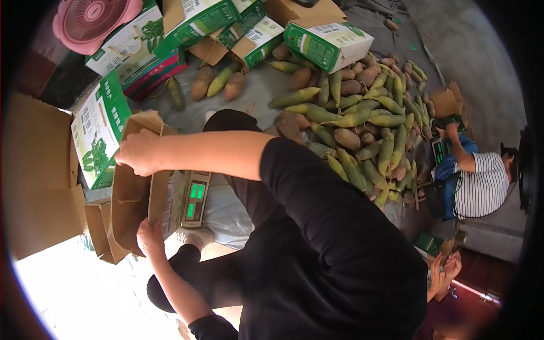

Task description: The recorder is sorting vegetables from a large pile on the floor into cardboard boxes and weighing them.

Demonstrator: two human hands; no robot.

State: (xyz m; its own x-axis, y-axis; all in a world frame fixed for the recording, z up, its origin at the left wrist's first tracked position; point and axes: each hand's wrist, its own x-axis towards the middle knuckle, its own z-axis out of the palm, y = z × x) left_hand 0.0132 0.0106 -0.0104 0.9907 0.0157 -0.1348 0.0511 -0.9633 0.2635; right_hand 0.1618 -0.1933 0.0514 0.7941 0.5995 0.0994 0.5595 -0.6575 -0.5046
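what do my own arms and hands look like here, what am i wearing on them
Black sleeves, plain where they show. The right sleeve ends near the elbow; the left sleeve leaves the forearm bare too. Both right hand and left hand are ungloved, with no watch or bracelet visible.

The carton (131, 198) is brown, a printed box (97, 133) green and white, the scale display (198, 191) green, a co-worker's shirt (484, 186) dark-striped white.

The black-sleeved right arm (334, 209) bends near the frame's centre, its bare forearm (218, 152) level, ending in a curled right grip (141, 153) at left. The left forearm (180, 289) slants up from the lower edge; the left grip (151, 238) pinches below the other.
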